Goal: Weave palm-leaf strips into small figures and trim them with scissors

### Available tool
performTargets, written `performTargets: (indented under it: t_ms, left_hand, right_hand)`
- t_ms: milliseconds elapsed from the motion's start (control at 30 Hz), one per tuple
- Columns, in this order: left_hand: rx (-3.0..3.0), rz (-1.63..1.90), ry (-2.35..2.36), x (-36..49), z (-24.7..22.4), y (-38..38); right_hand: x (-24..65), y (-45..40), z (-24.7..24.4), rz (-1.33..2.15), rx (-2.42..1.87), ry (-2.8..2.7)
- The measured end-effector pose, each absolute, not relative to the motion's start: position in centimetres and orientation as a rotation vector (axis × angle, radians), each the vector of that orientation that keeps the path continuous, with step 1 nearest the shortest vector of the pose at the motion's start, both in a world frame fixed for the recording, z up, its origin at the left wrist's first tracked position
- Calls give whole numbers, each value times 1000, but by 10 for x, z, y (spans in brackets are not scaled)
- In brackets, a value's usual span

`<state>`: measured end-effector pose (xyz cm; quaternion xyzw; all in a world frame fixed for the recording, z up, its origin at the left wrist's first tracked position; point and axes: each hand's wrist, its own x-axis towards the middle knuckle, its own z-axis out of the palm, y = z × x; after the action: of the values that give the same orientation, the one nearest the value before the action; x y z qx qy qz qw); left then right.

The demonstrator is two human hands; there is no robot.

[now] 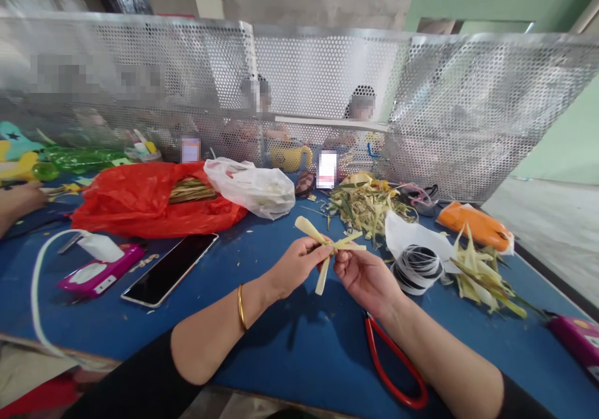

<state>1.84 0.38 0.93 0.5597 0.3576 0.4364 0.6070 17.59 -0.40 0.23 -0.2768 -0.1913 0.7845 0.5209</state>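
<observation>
Above the blue table (255,254), left hand (298,264) and right hand (367,280) pinch crossed pale strips (330,244).

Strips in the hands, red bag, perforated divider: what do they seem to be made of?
Strips: probably dried plant leaf, matte; they are flat and pale yellow.
Red bag: apparently thin plastic film, slightly glossy; its wrinkles catch the light.
Perforated divider: likely metal, dull silver; grey sheen around its round holes.
</observation>
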Motion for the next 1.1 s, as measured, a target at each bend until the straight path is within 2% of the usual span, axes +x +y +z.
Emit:
performTargets:
  t_ms: [233,400,533,633,767,833,933,1100]
  left_hand:
    - [1176,1065,846,22,7,4]
    - [1535,1054,1190,21,1,6]
    - [2057,833,1321,17,0,5]
    - [2257,657,1207,13,7,3]
    - [2136,544,904,6,19,2]
    - [1977,541,804,4,21,2]
    - [1756,629,770,6,18,2]
    - [1633,854,777,11,11,5]
  right_hand:
    - [166,-15,1,1654,-749,-607]
    - [164,-24,0,1081,-962,-1268]
    - [176,-20,8,706,-1045,-1809]
    - [186,-13,17,896,-1042,-1850]
    - [193,-3,24,1548,-906,-1435]
    - [193,0,22,1765,-847,-1193]
    - [191,2,16,1858,-820,-925]
    - [184,1,9,1749,-929,-852]
